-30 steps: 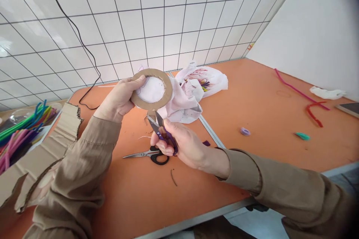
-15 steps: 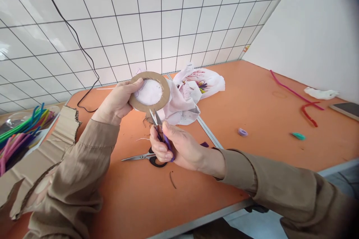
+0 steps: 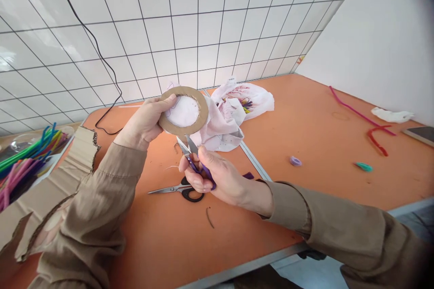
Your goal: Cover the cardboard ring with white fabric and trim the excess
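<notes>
My left hand (image 3: 144, 122) grips a brown cardboard ring (image 3: 200, 117) by its left side, thumb on the front face. White fabric (image 3: 183, 110) shows through the ring's opening, and more cloth (image 3: 220, 128) hangs out to the right behind it. In my right hand (image 3: 217, 176) are purple-handled scissors (image 3: 194, 153), their blades spread apart just under the ring's lower edge. Below them, a second pair of scissors (image 3: 176, 188) with black handles lies on the orange table.
Torn corrugated cardboard (image 3: 64, 171) and colourful pipe cleaners (image 3: 30, 158) lie at left. A white plastic bag (image 3: 262, 101) sits behind the cloth. At right are a purple roll (image 3: 295, 160), a teal piece (image 3: 364, 166), a red pipe cleaner (image 3: 376, 140) and a dark-edged flat object (image 3: 420, 133).
The scissors' blades have spread wider and dropped slightly away from the ring. The whole view has shifted a little; my left hand still holds the ring.
</notes>
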{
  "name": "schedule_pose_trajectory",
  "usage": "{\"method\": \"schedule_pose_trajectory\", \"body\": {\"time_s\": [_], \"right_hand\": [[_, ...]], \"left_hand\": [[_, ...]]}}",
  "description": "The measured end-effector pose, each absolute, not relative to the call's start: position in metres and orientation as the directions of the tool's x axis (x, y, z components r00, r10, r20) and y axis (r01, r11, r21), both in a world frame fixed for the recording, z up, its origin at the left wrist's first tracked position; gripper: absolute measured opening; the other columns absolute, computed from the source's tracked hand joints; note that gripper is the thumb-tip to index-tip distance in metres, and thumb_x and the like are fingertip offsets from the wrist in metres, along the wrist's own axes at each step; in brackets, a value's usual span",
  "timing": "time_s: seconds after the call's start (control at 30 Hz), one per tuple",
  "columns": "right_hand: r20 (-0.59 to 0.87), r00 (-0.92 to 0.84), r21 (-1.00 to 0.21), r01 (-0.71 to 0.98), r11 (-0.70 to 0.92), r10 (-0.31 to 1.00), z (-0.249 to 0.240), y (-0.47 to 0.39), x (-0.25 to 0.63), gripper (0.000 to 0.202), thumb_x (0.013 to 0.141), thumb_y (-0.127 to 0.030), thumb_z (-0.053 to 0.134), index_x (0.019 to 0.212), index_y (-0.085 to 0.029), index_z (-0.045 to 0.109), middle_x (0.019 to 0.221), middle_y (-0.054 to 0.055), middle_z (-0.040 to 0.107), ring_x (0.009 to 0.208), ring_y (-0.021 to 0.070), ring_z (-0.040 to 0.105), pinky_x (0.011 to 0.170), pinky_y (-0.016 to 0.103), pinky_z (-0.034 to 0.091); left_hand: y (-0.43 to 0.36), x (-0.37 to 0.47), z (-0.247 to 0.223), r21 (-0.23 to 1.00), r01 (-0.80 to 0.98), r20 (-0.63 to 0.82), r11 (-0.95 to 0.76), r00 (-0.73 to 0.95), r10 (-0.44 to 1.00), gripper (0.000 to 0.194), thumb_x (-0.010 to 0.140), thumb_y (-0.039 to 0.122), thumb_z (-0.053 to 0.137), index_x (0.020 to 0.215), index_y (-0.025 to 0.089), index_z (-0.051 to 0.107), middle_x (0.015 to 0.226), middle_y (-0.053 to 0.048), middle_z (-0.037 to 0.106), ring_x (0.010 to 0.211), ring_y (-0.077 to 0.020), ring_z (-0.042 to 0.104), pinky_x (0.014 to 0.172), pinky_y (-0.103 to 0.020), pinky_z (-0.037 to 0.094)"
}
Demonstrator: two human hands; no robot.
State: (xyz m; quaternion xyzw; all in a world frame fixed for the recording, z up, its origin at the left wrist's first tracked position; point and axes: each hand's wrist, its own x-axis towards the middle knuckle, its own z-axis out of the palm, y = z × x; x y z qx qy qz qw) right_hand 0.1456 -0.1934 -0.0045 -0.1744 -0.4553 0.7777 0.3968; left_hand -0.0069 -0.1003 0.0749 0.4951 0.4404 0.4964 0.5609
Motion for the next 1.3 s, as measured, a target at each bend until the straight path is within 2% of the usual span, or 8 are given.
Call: {"method": "schedule_pose_trajectory", "body": {"time_s": [0.3,0.5,0.63,0.77,0.9,1.0,1.1,1.3], "right_hand": [[0.061,-0.679,-0.864,-0.403,-0.302,0.732,-0.0043,-0.1958,0.1466,0.057,0.091,-0.062,0.046,0.082,-0.01,0.067,0.054,-0.005,0.044,0.041,0.0041,0.026,0.042,0.024,0.015],[0.057,-0.671,-0.86,-0.409,-0.305,0.739,-0.004,-0.1953,0.1468,0.044,0.087,-0.053,0.055,0.076,-0.012,0.065,0.051,-0.007,0.039,0.041,0.0037,0.02,0.043,0.024,0.012],[0.06,-0.663,-0.873,-0.397,-0.283,0.746,-0.0023,-0.1947,0.1465,0.045,0.085,-0.055,0.056,0.072,-0.013,0.064,0.049,-0.008,0.036,0.041,0.0042,0.019,0.043,0.024,0.011],[0.104,-0.591,-0.881,-0.428,-0.202,0.8,-0.0031,-0.194,0.1466,0.043,0.085,-0.054,0.058,0.072,-0.013,0.063,0.048,-0.008,0.033,0.043,0.0052,0.021,0.044,0.025,0.01],[0.162,-0.444,-0.829,-0.546,-0.123,0.881,-0.0054,-0.1951,0.1448,0.04,0.085,-0.055,0.06,0.083,-0.015,0.063,0.059,-0.005,0.042,0.048,0.0057,0.03,0.048,0.023,0.019],[0.122,-0.326,-0.776,-0.621,-0.115,0.938,-0.0052,-0.1975,0.1427,0.04,0.083,-0.057,0.062,0.084,-0.017,0.062,0.064,-0.004,0.045,0.051,0.0067,0.035,0.05,0.023,0.024],[0.062,-0.248,-0.748,-0.653,-0.12,0.967,-0.0047,-0.1985,0.1414,0.042,0.08,-0.058,0.064,0.081,-0.017,0.059,0.061,-0.005,0.044,0.049,0.0065,0.034,0.048,0.023,0.024],[-0.062,-0.244,-0.676,-0.704,-0.22,0.968,-0.0069,-0.1912,0.1408,0.041,0.079,-0.057,0.064,0.077,-0.017,0.056,0.061,-0.005,0.043,0.047,0.0053,0.033,0.048,0.022,0.024]], "left_hand": [[-0.1042,-0.0055,0.0778,0.993,-0.111,-0.025,0.04,0.13,0.991,0.017,0.085,0.025,0.066,0.084,0.009,0.073,0.08,-0.009,0.071,0.082,-0.0202,0.065,0.069,-0.027,0.054],[-0.1021,-0.0065,0.0759,0.995,-0.095,-0.004,0.015,0.123,0.992,0.017,0.079,0.028,0.072,0.08,0.012,0.073,0.078,-0.01,0.071,0.086,-0.0241,0.067,0.074,-0.031,0.056],[-0.1031,-0.0069,0.0762,0.996,-0.089,-0.013,0.024,0.123,0.992,0.018,0.079,0.029,0.071,0.081,0.011,0.073,0.081,-0.01,0.071,0.081,-0.0222,0.066,0.067,-0.029,0.054],[-0.104,-0.0057,0.0773,0.995,-0.097,-0.023,0.034,0.11,0.994,0.016,0.08,0.027,0.07,0.078,0.011,0.072,0.075,-0.008,0.07,0.076,-0.0199,0.065,0.063,-0.026,0.053],[-0.1036,-0.0037,0.0786,0.993,-0.108,-0.029,0.04,0.097,0.995,0.017,0.075,0.027,0.074,0.076,0.011,0.07,0.068,-0.007,0.067,0.066,-0.0184,0.063,0.058,-0.026,0.051],[-0.1039,-0.0029,0.08,0.992,-0.117,-0.029,0.038,0.082,0.996,0.015,0.075,0.025,0.073,0.076,0.01,0.069,0.067,-0.006,0.067,0.063,-0.0163,0.062,0.054,-0.024,0.049],[-0.1041,-0.0041,0.0807,0.994,-0.108,-0.024,0.031,0.069,0.997,0.017,0.074,0.026,0.073,0.079,0.01,0.071,0.071,-0.008,0.069,0.067,-0.018,0.064,0.054,-0.024,0.049],[-0.1003,-0.0108,0.077,0.995,-0.1,0.019,-0.011,0.076,0.997,0.021,0.07,0.031,0.077,0.077,0.011,0.071,0.074,-0.009,0.071,0.072,-0.021,0.066,0.057,-0.026,0.051]]}}
